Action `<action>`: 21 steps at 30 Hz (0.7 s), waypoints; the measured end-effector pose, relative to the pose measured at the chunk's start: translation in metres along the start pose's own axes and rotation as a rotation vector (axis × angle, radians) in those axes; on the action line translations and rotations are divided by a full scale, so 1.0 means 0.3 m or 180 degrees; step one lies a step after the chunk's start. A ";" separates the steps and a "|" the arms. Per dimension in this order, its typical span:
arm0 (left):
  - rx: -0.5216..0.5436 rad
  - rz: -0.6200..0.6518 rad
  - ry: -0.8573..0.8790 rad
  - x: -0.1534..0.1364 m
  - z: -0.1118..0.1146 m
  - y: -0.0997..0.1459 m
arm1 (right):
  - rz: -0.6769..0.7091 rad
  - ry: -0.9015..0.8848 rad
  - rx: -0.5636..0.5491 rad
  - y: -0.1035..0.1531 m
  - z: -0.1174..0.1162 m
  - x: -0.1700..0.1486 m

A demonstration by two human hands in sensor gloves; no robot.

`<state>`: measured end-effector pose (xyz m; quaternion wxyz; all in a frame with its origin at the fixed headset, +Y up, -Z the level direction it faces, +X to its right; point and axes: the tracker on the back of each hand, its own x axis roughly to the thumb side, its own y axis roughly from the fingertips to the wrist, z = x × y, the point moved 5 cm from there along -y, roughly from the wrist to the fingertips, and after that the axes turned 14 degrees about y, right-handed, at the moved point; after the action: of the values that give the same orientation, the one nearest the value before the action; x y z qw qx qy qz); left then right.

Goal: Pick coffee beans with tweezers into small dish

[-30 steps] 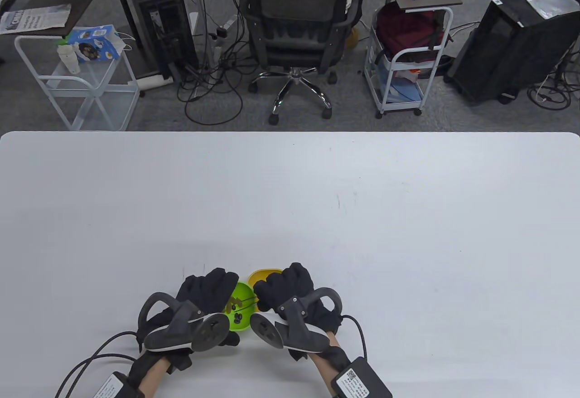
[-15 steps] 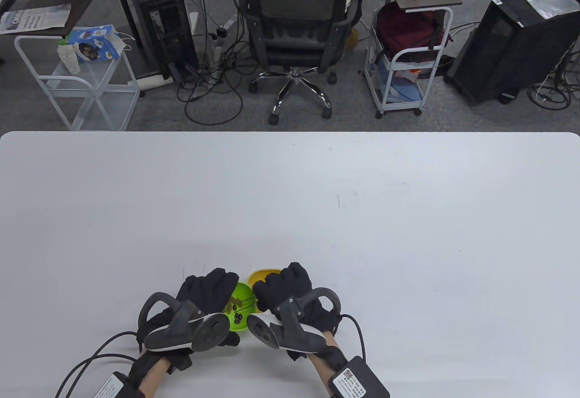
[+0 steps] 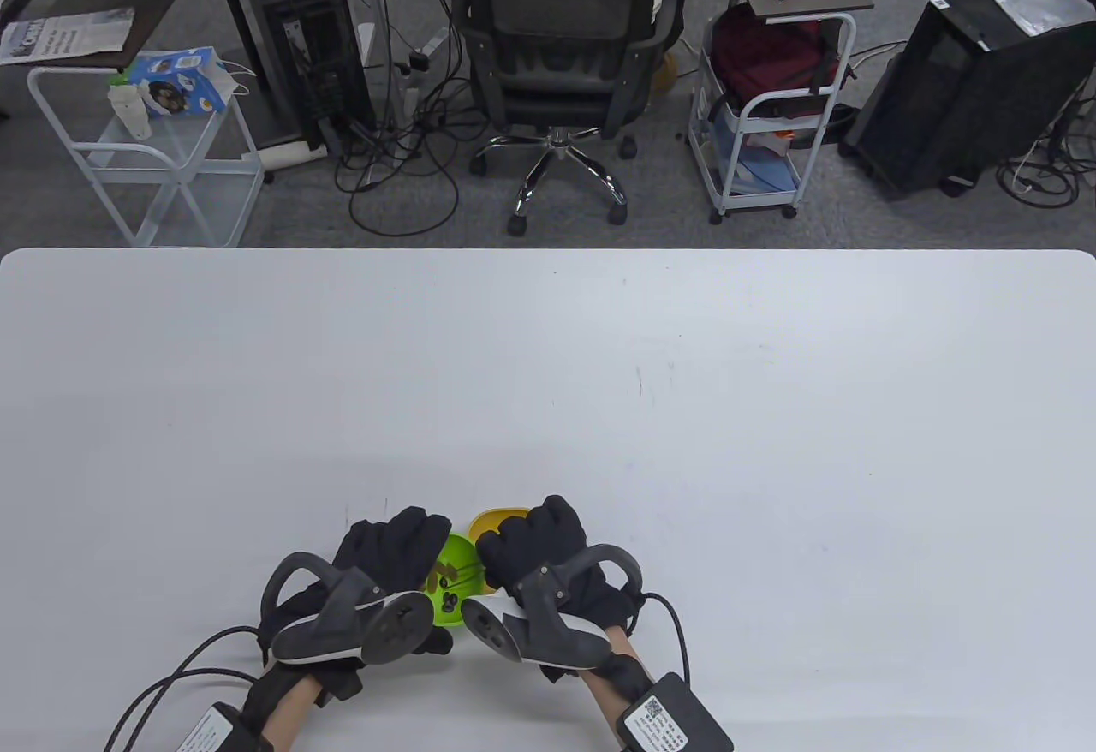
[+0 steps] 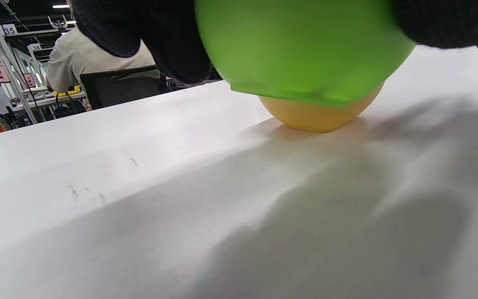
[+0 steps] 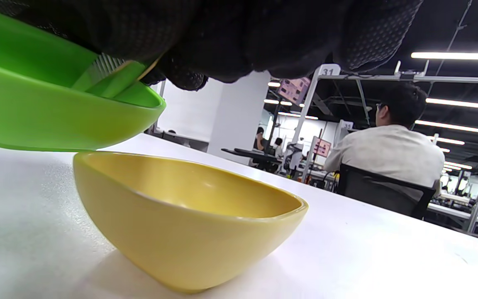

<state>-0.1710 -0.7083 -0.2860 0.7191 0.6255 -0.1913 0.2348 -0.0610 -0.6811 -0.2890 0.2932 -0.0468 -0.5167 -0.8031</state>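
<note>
My left hand (image 3: 402, 542) grips a small green bowl (image 3: 456, 608) and holds it a little above the table, tilted; it shows from below in the left wrist view (image 4: 301, 45). Several dark coffee beans (image 3: 447, 586) lie in it. My right hand (image 3: 514, 548) pinches thin tweezers (image 3: 464, 569) whose tips reach into the green bowl; their ribbed grip shows in the right wrist view (image 5: 103, 66). A small yellow dish (image 3: 491, 520) stands on the table just beyond the bowl; what shows of its inside (image 5: 189, 195) looks empty. It also shows in the left wrist view (image 4: 318, 116).
The white table (image 3: 599, 375) stretches far ahead and to both sides of my hands. Glove cables (image 3: 171, 675) trail off the near edge. An office chair (image 3: 561, 41) and carts stand on the floor beyond the far edge.
My right hand and its tracker have shifted slightly left, toward the green bowl. My left hand and the bowl have stayed in place.
</note>
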 end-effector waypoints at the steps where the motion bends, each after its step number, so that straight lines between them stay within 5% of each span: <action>1: -0.0001 0.0001 0.0000 0.000 0.000 0.000 | 0.0002 0.0006 0.0006 0.000 0.000 0.000; 21: 0.0008 -0.0001 0.0000 -0.001 0.000 0.001 | -0.0123 -0.0097 0.0022 0.000 0.013 -0.037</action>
<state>-0.1712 -0.7083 -0.2860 0.7183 0.6265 -0.1908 0.2349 -0.0527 -0.6731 -0.2915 0.2699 -0.0480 -0.5247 -0.8060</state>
